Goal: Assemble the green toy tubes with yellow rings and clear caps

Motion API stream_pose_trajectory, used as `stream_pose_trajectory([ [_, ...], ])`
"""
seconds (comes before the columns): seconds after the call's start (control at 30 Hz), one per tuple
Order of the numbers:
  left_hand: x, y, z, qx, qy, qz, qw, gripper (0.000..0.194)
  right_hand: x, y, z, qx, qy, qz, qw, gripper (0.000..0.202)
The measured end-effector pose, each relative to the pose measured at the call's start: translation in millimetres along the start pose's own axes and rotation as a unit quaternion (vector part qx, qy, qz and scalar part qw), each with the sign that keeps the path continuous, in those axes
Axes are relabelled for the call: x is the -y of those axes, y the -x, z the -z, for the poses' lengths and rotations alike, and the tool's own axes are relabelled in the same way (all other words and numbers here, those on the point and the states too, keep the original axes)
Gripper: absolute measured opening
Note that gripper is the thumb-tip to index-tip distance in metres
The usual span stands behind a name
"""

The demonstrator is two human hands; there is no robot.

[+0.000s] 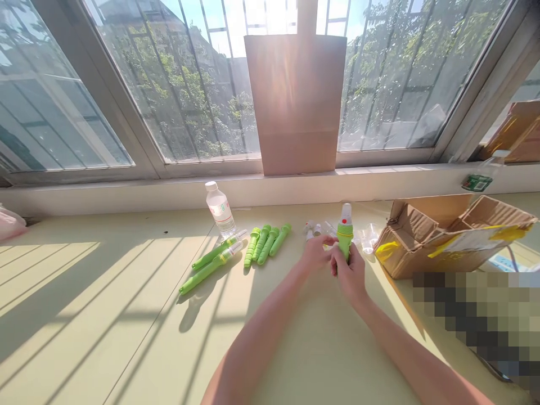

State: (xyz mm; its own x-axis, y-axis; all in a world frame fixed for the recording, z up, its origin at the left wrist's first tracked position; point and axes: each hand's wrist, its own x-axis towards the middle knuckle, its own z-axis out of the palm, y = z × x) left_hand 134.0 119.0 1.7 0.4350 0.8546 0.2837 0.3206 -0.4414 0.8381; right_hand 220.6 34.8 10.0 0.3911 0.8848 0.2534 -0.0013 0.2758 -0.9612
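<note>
My right hand [351, 275] is wrapped round a green torch-shaped tube [345, 239], held upright. It has a ridged collar, a white top piece with a red dot, and a clear tip. Just left of it, my left hand [315, 254] has its fingers bent together; a bit of yellow shows at the fingertips, but what they hold is hidden. Small white and clear parts [317, 229] lie behind the left hand, and clear plastic cups [370, 236] lie beyond the right. Several green tubes [267, 244] lie side by side to the left.
Two longer green sticks with clear ends [206, 274] lie farther left. A water bottle [220, 211] stands behind them. On the right is an open cardboard box [426, 242] with yellow tape. A cardboard sheet [299, 107] leans against the window; another bottle [483, 171] is on the sill.
</note>
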Motion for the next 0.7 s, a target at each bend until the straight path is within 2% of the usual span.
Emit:
stream_pose_trajectory([
  [0.13, -8.1, -8.2, 21.6, -0.084, 0.088, 0.060, 0.991, 0.016, -10.3, 1.9, -2.3, 0.032, 0.022, -0.039, 0.998, 0.036],
  [0.2, -10.0, -13.1, 36.3, -0.156, 0.096, 0.098, 0.978, 0.019, -14.8, 2.6, -3.4, 0.048, 0.051, -0.059, 0.996, 0.035],
  [0.33, -15.1, -18.1, 79.2, -0.269, 0.159, 0.149, 0.938, 0.026, -20.7, 4.1, -5.2, 0.098, 0.115, -0.075, 0.986, 0.026],
  [0.43, -20.9, -15.3, 113.2, -0.321, 0.193, 0.160, 0.913, 0.027, -21.3, 5.5, -6.4, 0.133, 0.170, -0.044, 0.975, 0.021],
  [0.5, -24.3, -11.5, 129.4, -0.322, 0.196, 0.166, 0.911, 0.028, -20.8, 6.1, -7.1, 0.147, 0.202, -0.023, 0.968, 0.021],
  [0.57, -27.4, -7.3, 138.2, -0.305, 0.195, 0.173, 0.916, 0.029, -20.5, 6.4, -7.3, 0.154, 0.227, -0.014, 0.962, 0.025],
  [0.63, -30.9, -2.9, 141.1, -0.247, 0.189, 0.184, 0.932, 0.033, -21.0, 6.4, -6.9, 0.160, 0.243, -0.008, 0.957, 0.027],
  [0.7, -35.1, 1.5, 140.8, -0.149, 0.161, 0.190, 0.957, 0.040, -22.7, 6.3, -6.1, 0.162, 0.251, 0.001, 0.954, 0.030],
])
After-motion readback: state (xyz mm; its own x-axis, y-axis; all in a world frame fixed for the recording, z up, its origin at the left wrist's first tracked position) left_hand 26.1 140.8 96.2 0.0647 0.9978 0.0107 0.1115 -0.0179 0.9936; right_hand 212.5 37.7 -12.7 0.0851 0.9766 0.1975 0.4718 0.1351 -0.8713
